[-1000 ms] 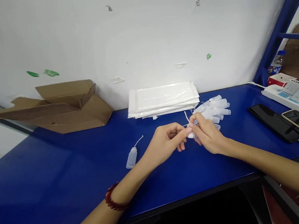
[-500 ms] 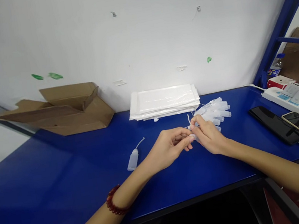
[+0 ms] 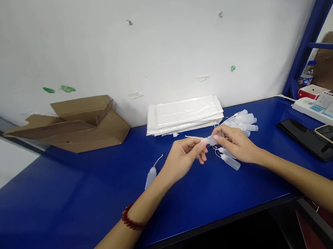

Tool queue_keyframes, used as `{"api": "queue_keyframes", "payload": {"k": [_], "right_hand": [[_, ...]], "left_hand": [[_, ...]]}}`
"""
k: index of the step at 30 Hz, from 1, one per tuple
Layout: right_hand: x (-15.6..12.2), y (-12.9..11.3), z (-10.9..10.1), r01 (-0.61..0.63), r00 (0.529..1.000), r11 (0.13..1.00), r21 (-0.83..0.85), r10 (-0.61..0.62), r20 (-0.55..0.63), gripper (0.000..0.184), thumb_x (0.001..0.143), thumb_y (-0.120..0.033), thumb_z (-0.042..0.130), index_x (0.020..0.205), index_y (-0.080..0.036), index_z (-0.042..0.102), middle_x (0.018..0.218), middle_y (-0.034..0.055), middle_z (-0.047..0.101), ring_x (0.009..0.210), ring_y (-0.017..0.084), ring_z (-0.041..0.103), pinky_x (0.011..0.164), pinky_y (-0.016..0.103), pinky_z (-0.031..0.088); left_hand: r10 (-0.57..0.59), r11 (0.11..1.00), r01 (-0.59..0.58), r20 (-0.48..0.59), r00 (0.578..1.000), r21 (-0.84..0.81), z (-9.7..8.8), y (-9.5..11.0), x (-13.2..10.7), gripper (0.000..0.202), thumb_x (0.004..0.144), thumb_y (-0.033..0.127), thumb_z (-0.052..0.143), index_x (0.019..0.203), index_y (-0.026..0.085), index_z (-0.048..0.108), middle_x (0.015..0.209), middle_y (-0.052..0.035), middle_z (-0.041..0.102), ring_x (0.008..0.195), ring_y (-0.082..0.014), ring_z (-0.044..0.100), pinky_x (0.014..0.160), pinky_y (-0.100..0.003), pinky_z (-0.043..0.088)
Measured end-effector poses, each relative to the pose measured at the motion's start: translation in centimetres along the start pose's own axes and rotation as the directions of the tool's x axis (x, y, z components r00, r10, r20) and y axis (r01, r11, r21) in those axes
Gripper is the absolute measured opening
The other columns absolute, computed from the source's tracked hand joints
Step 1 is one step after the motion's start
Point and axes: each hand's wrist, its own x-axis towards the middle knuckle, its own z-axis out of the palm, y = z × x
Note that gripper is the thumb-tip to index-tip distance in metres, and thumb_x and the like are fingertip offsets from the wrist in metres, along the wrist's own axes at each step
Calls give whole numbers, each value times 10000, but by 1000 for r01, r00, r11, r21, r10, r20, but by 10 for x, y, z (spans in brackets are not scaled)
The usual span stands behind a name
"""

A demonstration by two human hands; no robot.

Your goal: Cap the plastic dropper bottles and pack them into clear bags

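One bottle (image 3: 151, 176) lies apart on the table (image 3: 104, 210). My left hand (image 3: 184, 157) pinches the neck end of the held bottle (image 3: 211, 140), and my right hand (image 3: 236, 143) grips its body, so this one is in progress. More bottles (image 3: 243, 120) lie loose around my right fingers; which are done, I can't tell. Mine runs from slim pale stem to small, translucent body.

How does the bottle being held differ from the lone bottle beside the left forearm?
The held bottle is between the left hand and right hand; the lone bottle rests on the table. Fingers partly cover the held bottle, while the left forearm partly hides the lone bottle. Both look pale and translucent.
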Motion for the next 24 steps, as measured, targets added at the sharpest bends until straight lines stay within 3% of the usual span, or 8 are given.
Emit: {"api": "queue_keyframes", "payload": {"k": [7,9,13,15,18,21,24], "right_hand": [[-1,2,3,-74,997,995,61,75,-16,257,952,-369,408,766,-209,484,584,-47,411,520,116,433,513,249,337],[0,4,4,-121,993,986,117,122,-1,296,946,-411,431,730,-211,461,561,-60,376,466,97,385,465,236,320],[2,8,6,-266,964,903,339,254,81,378,910,-532,474,714,-211,432,560,-78,346,393,71,339,383,227,325],[3,8,5,-253,967,893,371,240,83,354,908,-525,471,765,-201,471,578,-74,385,395,76,385,405,235,373],[1,4,4,-115,993,961,251,112,26,262,927,-429,456,871,-186,536,628,-50,483,466,94,493,507,246,424],[-1,1,4,0,1000,992,124,1,-8,217,943,-349,415,901,-185,551,649,-36,509,528,108,521,562,251,413],[-3,1,6,61,996,998,28,-59,-66,242,962,-339,374,892,-186,547,629,-32,486,566,126,500,601,266,395]], "left_hand": [[70,991,-71,20,997,112,6,-2,-4,363,908,372,564,631,144,621,552,-26,631,491,-132,603,522,-243,502],[183,960,-175,-13,983,218,9,-5,-6,336,916,317,552,635,148,625,571,-26,647,509,-132,612,536,-240,496],[442,834,-371,-92,892,409,12,-12,-6,183,889,266,591,784,155,691,610,-16,675,560,-142,624,594,-256,507],[392,876,-332,-114,913,349,12,-12,-5,196,898,296,584,818,153,693,650,-25,686,585,-148,643,589,-254,524],[165,977,-161,-24,986,138,8,-10,-2,369,953,386,485,722,145,642,699,-46,668,614,-153,665,590,-264,561],[28,1000,-28,80,996,-3,6,-6,-1,434,961,477,437,738,142,599,722,-48,633,622,-158,661,580,-281,573],[-37,999,38,116,993,-8,7,-5,-1,447,963,522,399,789,150,575,651,-24,601,567,-142,613,515,-253,529]]}}
